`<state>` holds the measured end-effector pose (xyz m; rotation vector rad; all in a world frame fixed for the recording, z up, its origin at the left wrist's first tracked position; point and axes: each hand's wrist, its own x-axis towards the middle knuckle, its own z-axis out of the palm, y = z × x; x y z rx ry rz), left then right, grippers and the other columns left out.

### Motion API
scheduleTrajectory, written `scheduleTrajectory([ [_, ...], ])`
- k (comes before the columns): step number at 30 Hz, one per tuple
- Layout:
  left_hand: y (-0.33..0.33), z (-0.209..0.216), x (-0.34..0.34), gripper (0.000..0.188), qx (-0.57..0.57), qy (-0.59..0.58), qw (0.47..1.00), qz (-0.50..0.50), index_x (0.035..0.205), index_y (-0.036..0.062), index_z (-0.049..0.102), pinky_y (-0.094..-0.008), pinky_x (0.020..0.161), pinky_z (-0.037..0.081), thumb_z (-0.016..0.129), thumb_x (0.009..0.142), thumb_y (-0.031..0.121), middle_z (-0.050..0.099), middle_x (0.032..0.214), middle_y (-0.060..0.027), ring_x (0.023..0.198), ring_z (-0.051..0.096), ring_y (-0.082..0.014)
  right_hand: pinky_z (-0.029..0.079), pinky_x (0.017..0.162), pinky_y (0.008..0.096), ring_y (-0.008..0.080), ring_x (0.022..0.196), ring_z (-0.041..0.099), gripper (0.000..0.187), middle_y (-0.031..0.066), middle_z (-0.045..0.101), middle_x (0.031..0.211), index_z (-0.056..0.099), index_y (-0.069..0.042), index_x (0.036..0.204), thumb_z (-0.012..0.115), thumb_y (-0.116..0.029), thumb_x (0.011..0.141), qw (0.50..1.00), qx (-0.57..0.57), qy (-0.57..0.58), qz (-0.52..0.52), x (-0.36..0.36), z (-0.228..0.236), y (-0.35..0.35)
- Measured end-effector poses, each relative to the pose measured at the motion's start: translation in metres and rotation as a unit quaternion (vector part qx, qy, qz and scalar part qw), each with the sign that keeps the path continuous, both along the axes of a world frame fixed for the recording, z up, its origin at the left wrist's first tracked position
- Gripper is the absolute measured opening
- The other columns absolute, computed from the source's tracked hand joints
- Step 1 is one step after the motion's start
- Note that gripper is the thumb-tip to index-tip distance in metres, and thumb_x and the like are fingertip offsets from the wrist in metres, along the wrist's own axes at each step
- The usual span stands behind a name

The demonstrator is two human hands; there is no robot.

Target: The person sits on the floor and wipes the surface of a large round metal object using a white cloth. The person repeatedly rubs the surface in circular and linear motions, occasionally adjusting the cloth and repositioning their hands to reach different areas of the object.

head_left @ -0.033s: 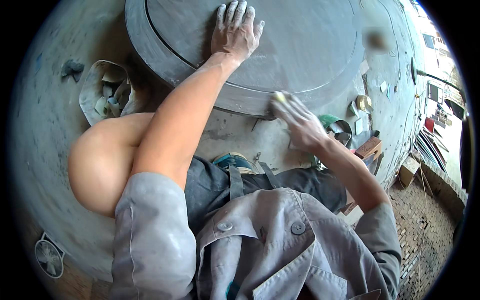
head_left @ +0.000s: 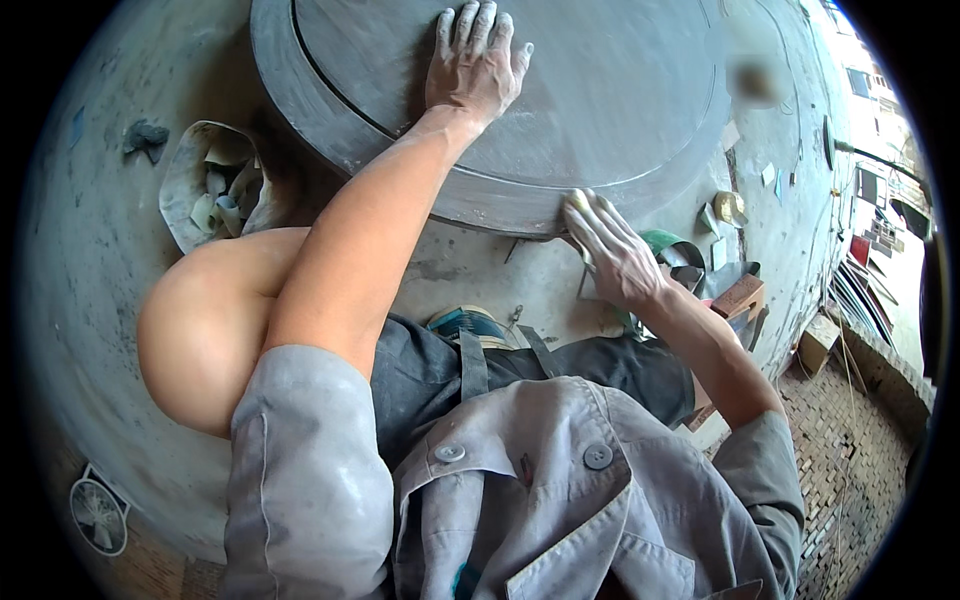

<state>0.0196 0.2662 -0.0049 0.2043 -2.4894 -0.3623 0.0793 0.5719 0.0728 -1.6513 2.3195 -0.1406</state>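
**Smoothing the rim of a round grey slab**

Large round grey slab [head_left: 600, 110], dusty, fills the view from 11 to 2 o'clock. A groove runs parallel to its outer edge.

Left hand [head_left: 475, 65] at 12 o'clock: flat, fingers spread wide, palm down on the slab's top face. Holds nothing; looks to be bracing.

Right hand [head_left: 610, 250] at about 3 o'clock of centre, pressed against the slab's near edge. Fingers extended and close together over a small pale pad [head_left: 577, 200], just visible at the fingertips. What the pad is made of I cannot tell.

Step in hand, as I judge it: rubbing or finishing the rim, with the top steadied by the other palm.

The next move likely calls for even pressure along the curve, the pad kept flat to the edge, and the bracing palm kept firm.

Around: crumpled grey bag of scraps [head_left: 215, 185] at 9 o'clock on the dusty floor [head_left: 90, 260]; small tools and a green object [head_left: 665, 243] at 3 o'clock; a brick [head_left: 740, 295] just beyond.
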Motion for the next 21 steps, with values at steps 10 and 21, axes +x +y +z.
scheduleTrajectory([
  [10,0.006,-0.005,-0.006,0.047,0.002,0.010,1.000,-0.026,0.129,-0.0005,0.065,-0.0510,0.119,0.035,0.063,0.098,0.035,0.061,0.140,-0.0197,0.136,0.051,-0.0357,0.026,0.129,0.0468,0.0341,0.151,0.039,0.052,0.0256,0.050,0.154,0.050,0.005,0.146,0.051,-0.011,0.097,0.993,-0.094,-0.070,-0.019,0.034,-0.021,-0.093],
  [21,0.003,-0.003,-0.002,0.048,-0.011,0.000,1.000,-0.019,0.129,-0.0012,0.065,-0.0522,0.120,0.034,0.064,0.097,0.035,0.061,0.139,-0.0201,0.136,0.051,-0.0354,0.021,0.130,0.0456,0.0349,0.154,0.032,0.064,0.0188,0.040,0.163,0.043,-0.005,0.156,0.053,-0.010,0.094,0.995,-0.073,-0.054,-0.039,0.065,-0.024,-0.072],
])
